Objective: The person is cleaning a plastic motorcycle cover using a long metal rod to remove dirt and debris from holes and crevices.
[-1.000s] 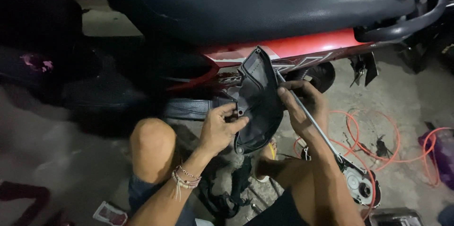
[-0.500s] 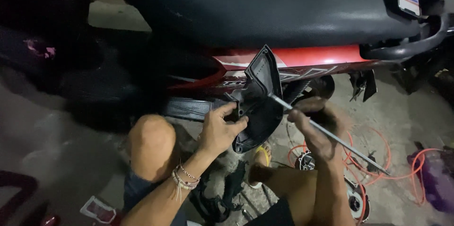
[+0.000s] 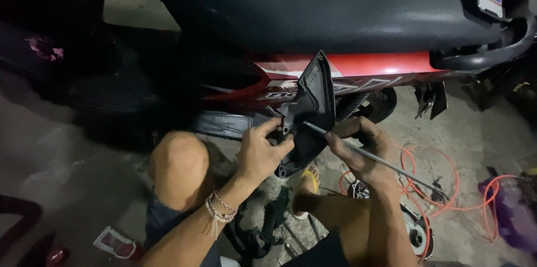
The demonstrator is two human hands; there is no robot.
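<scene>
Two hands at work over bent knees: left hand (image 3: 263,152), beaded bracelets (image 3: 221,208) at the wrist, fingers closed on the lower edge of a black plastic cover (image 3: 310,113); right hand (image 3: 361,149) gripped around a long thin metal rod (image 3: 380,161), tip touching the cover's inner face. Just beyond, cover held upright against the red side panel (image 3: 380,65) of a motorbike, under its black seat (image 3: 335,4). Farther right, orange hose (image 3: 442,183) looped on the concrete floor (image 3: 464,127).
</scene>
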